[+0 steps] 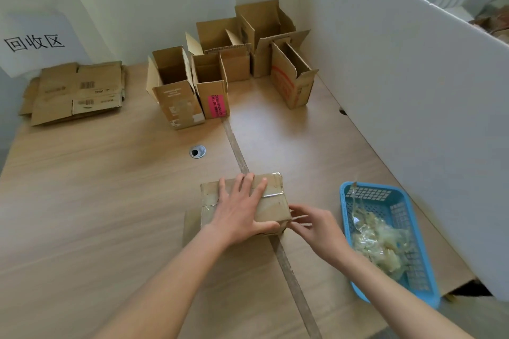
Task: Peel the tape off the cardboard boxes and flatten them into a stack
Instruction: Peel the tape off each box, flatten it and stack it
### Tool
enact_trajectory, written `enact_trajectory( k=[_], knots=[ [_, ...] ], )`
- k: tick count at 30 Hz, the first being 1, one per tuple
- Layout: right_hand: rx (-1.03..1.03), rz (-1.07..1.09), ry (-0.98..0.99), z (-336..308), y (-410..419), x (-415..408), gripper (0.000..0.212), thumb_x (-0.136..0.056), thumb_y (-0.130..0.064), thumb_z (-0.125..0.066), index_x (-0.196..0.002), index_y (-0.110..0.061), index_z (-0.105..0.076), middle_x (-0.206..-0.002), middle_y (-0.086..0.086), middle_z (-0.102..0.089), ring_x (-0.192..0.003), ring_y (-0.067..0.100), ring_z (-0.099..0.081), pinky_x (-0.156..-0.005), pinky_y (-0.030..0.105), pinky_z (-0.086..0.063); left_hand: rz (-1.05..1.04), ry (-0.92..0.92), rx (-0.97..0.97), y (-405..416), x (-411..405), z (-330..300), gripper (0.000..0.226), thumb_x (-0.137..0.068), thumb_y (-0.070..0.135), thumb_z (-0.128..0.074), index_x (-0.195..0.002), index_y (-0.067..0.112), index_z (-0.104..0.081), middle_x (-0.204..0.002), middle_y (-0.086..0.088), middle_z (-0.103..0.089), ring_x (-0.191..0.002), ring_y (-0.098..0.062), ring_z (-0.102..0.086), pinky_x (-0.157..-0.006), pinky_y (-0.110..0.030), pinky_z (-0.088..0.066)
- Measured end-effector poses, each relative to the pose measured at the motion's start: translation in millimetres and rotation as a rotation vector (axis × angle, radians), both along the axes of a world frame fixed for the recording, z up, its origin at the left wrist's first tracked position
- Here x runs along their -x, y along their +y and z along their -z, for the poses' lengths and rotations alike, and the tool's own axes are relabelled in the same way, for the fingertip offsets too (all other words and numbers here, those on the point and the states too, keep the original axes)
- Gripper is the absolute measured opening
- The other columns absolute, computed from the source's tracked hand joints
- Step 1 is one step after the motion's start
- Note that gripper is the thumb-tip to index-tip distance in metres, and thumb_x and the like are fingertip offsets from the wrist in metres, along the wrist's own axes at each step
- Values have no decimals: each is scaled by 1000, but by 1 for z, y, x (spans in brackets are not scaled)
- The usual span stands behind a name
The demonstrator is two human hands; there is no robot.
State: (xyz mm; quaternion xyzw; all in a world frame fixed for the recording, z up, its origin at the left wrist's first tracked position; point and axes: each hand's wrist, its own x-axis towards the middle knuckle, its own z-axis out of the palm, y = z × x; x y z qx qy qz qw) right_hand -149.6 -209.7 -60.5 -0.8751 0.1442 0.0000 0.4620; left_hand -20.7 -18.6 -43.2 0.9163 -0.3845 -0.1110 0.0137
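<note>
A small taped cardboard box [271,208] stands on the wooden table [96,201] in front of me. My left hand [239,209] lies flat on its top, fingers spread, thumb round the near edge. At the box's near right corner, my right hand [314,226] pinches a strip of clear tape [298,219]. Clear tape also crosses the box's top. Several open-topped boxes [192,85] stand at the back of the table. A stack of flattened boxes [77,91] lies at the far left.
A blue plastic basket [407,201] holding crumpled peeled tape sits at my right, near the table's edge. A white partition [413,91] walls off the right side. A cable hole [197,151] and a seam strip [237,151] mark the tabletop. A paper sign [34,41] hangs at far left.
</note>
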Motion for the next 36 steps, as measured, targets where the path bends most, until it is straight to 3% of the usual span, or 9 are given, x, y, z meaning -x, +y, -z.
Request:
enact_trajectory(
  k=[4,11,15,21,26,29,32,36],
  knots=[
    [-17,164,-17,1,11,6,19,-87,-19,-80,-105,-22,-80,-91,-16,-77,-82,-4,-71,-80,25,-60,-26,2,13,1,0,3,119,-64,100,-19,-160,31,-3,-161,-5,-9,-152,-27,-7,-119,-66,-5],
    [35,328,-26,1,26,11,4,-86,-22,-80,-89,-21,-79,-74,-15,-73,-70,-3,-69,-68,18,-56,-36,10,30,2,6,6,118,-64,99,-14,-160,33,2,-163,-2,-4,-153,-24,2,-120,-63,4],
    [-1,309,-9,1,24,12,13,-87,-21,-80,-81,-26,-70,-69,-11,-71,-65,1,-68,-63,23,-55,-40,-1,44,3,6,6,117,-65,99,-15,-160,32,1,-162,-2,-5,-153,-24,0,-120,-62,4],
    [-21,238,29,4,19,6,22,-86,-11,-79,-98,-22,-65,-83,-10,-70,-78,5,-66,-71,18,-53,-36,0,54,3,5,8,115,-67,99,-19,-159,33,1,-162,-1,-5,-153,-24,0,-121,-63,4],
    [50,80,155,-14,17,1,25,-89,-10,-72,-108,-22,-59,-80,-7,-69,-77,5,-64,-76,31,-55,-15,-23,55,5,2,10,114,-67,99,-20,-159,34,-2,-162,-1,-7,-152,-24,-4,-121,-63,-1],
    [-5,2,225,-50,-1,-2,29,-89,-12,-69,-114,-21,-57,-84,-1,-72,-77,8,-66,-77,31,-55,-2,-36,52,5,0,11,115,-65,99,-17,-159,33,-4,-162,-1,-9,-152,-25,-7,-120,-64,-5],
    [-150,110,97,-84,-26,-11,24,-91,-11,-70,-112,-19,-63,-88,1,-72,-74,9,-66,-77,32,-57,26,-29,49,5,0,12,116,-66,99,-18,-160,33,-3,-163,-1,-7,-153,-24,-5,-120,-64,-3],
    [81,140,-42,-76,-17,-25,18,-94,-15,-70,-111,-18,-72,-93,-4,-71,-86,11,-68,-85,28,-57,98,-15,97,10,3,10,116,-67,98,-31,-161,33,-10,-164,1,-12,-153,-20,-8,-121,-60,-1]
  ],
)
